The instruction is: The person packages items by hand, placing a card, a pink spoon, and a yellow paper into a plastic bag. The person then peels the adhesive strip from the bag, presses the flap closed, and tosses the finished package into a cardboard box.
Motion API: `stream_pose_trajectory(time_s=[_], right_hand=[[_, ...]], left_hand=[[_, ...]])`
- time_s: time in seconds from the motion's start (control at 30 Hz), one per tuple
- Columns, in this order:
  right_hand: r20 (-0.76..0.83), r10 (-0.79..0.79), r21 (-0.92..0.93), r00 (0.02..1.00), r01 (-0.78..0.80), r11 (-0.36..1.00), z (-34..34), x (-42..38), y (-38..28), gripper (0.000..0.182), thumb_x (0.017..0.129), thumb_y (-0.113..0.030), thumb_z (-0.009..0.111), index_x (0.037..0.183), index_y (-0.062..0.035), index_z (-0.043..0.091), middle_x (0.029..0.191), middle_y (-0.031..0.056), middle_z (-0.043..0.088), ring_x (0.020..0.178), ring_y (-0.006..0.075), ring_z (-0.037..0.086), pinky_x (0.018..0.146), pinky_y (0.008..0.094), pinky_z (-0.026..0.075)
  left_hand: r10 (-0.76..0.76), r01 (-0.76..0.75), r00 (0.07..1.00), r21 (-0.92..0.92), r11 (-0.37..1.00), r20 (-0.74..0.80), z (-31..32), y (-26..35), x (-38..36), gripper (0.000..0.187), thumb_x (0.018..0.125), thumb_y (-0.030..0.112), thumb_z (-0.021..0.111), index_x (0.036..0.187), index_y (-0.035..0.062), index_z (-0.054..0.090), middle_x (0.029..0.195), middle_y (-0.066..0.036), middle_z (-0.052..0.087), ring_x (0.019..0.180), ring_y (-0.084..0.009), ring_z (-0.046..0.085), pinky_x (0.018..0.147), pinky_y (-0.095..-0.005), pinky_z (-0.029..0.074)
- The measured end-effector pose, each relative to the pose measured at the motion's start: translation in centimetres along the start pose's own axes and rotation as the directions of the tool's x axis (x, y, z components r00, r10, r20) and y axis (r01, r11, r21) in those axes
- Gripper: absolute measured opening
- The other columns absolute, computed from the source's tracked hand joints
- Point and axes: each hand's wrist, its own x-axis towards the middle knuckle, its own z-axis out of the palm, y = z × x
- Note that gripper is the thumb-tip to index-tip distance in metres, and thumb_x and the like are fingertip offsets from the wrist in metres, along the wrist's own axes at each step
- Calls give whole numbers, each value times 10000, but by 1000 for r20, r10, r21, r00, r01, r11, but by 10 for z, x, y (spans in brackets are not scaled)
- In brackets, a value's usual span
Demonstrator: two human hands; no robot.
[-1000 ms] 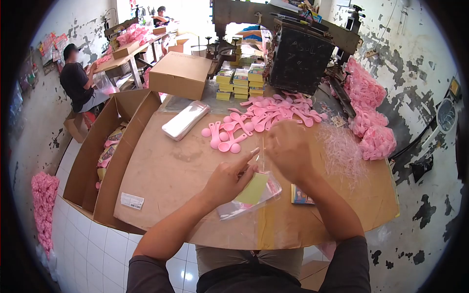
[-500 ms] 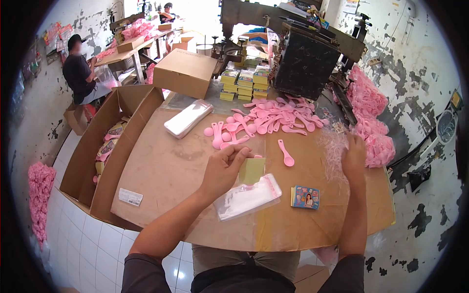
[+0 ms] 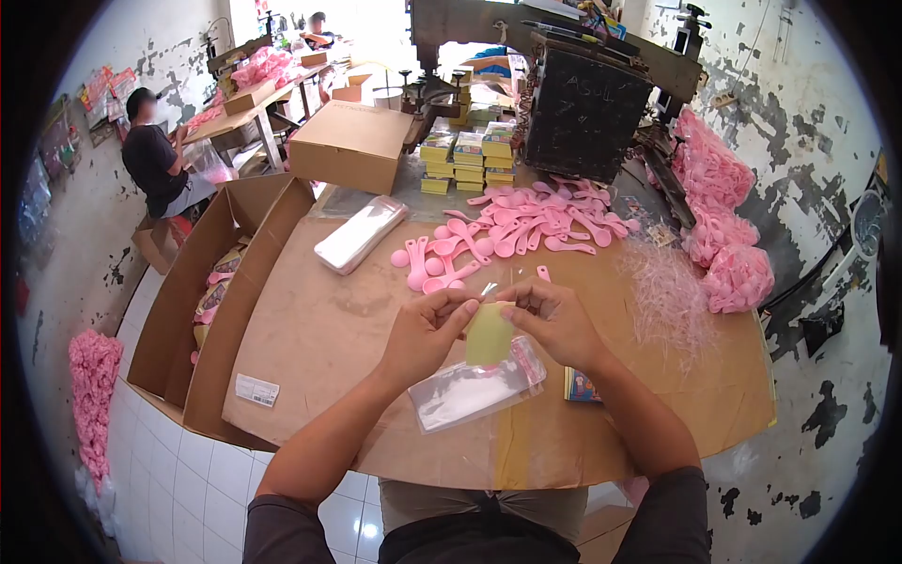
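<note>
A yellow-green card (image 3: 488,340) hangs upright between my hands, over the table. My left hand (image 3: 427,329) pinches its upper left corner between thumb and fingers. At the upper right corner, the thumb and forefinger of my right hand (image 3: 554,320) close on the same card. A shiny clear bit of plastic (image 3: 489,289) shows above the fingertips. Below the card lies a stack of clear plastic bags (image 3: 460,395) with a pink-edged flap. My right wrist partly covers a small stack of printed cards (image 3: 581,385). Behind my right hand only the handle of a pink spoon (image 3: 543,273) shows.
Pink spoons (image 3: 526,226) are heaped at the back, before stacked card bundles (image 3: 465,160). Another bag stack (image 3: 362,233) lies left. Thin clear strands (image 3: 667,291) spread at right beside pink bundles (image 3: 733,273). An open carton (image 3: 211,367) adjoins the table; a person (image 3: 155,160) sits beyond.
My right hand has come from the strands on the right to the card, where it pinches the upper edge. My left hand still holds the card, now nearer the middle.
</note>
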Motion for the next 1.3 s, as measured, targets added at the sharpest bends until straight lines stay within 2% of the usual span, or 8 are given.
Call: stream_pose_trajectory(time_s=[0.1, 0.2, 0.43, 0.6, 0.8, 1.0, 1.2, 1.3], right_hand=[[15, 27, 75, 1000, -29, 997, -1, -4, -8, 240, 1010, -104, 691, 1217, 18, 688, 1062, 31, 707, 945, 90, 678, 846, 259, 562], [8, -15, -16, 1000, 15, 1000, -7, -5, 1, 211, 1021, -60, 655, 1200, 46, 688, 1137, 84, 719, 1034, 130, 686, 916, 292, 561], [43, 89, 45, 995, -91, 995, -9, -7, -2, 219, 1023, -108, 666, 1192, 27, 709, 1076, 59, 730, 976, 113, 692, 883, 280, 567], [153, 92, -74, 984, -81, 994, -24, -2, -1, 202, 1022, -96, 663, 1172, 32, 707, 1085, 72, 739, 980, 119, 696, 887, 286, 566], [47, 95, 58, 994, -97, 994, -20, -2, 4, 196, 1024, -89, 658, 1168, 37, 699, 1079, 73, 737, 977, 121, 696, 885, 282, 562], [83, 73, 22, 994, -75, 997, -24, -3, 2, 193, 1022, -81, 665, 1171, 36, 698, 1078, 65, 733, 988, 116, 690, 885, 285, 562], [95, -22, 55, 995, 17, 998, -29, -1, 17, 180, 1005, -52, 677, 1172, 0, 722, 1056, 41, 722, 980, 110, 674, 869, 270, 548], [118, -104, -23, 988, 108, 994, -31, -3, 7, 179, 984, -20, 684, 1151, -3, 747, 1055, 41, 710, 991, 113, 664, 883, 274, 533]], left_hand=[[-40, 40, 999, 4, 999, -27, 3, 1, -1, 249, 1051, 169, 645, 1178, -40, 693, 1010, -81, 769, 895, -100, 716, 727, -271, 613], [-50, 52, 998, 36, 998, -41, 4, -3, -2, 246, 1050, 172, 647, 1174, -36, 695, 983, -76, 772, 855, -94, 718, 700, -264, 609], [-53, 54, 997, 3, 999, -55, 2, -12, 2, 232, 1034, 174, 678, 1153, -22, 715, 971, -52, 771, 850, -73, 702, 677, -250, 597], [-75, 75, 997, -9, 997, -6, 1, -15, 2, 241, 1025, 174, 692, 1175, -12, 716, 1019, -50, 771, 871, -80, 705, 691, -250, 606], [-87, 88, 996, -25, 996, 17, -2, -15, 3, 253, 1010, 161, 710, 1199, -7, 714, 1066, -59, 769, 897, -79, 705, 712, -251, 616], [-77, 78, 996, -12, 997, 38, -4, -16, 4, 238, 1001, 131, 717, 1197, -5, 720, 1090, -59, 770, 921, -88, 710, 742, -254, 610], [5, -6, 998, 25, 1000, 59, -12, -23, 3, 221, 989, 79, 717, 1190, -10, 739, 1105, -73, 771, 934, -106, 713, 824, -264, 604], [45, -48, 995, 34, 998, 94, -15, -22, 4, 204, 987, 42, 701, 1178, -7, 752, 1100, -77, 771, 947, -107, 711, 845, -269, 604]])
